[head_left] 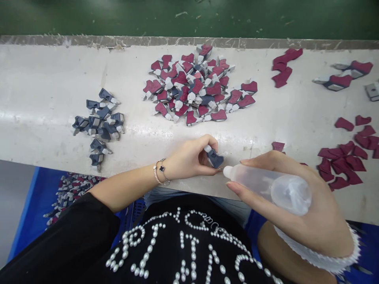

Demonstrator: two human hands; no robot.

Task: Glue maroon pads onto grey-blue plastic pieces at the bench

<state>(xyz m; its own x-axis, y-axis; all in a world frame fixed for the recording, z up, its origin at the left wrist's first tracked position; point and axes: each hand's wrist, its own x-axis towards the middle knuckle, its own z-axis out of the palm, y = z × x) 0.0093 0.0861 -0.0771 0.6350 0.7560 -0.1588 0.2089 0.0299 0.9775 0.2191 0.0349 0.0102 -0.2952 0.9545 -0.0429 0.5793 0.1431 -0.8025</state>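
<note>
My left hand pinches a small dark blue-grey plastic part with a light grey end, held just above the table's front edge. In my right hand lies a translucent squeeze bottle, tipped on its side. Its white nozzle points left and is close to the dark part; whether the two touch I cannot tell. Beyond my hands is a heap of similar parts with maroon tops. A smaller group of dark parts without maroon pieces lies to the left.
Loose maroon pieces are scattered at the right, with more maroon pieces farther back. Two assembled parts lie at the far right. Below the table's left front edge, a blue bin holds many small parts. A green surface runs along the back.
</note>
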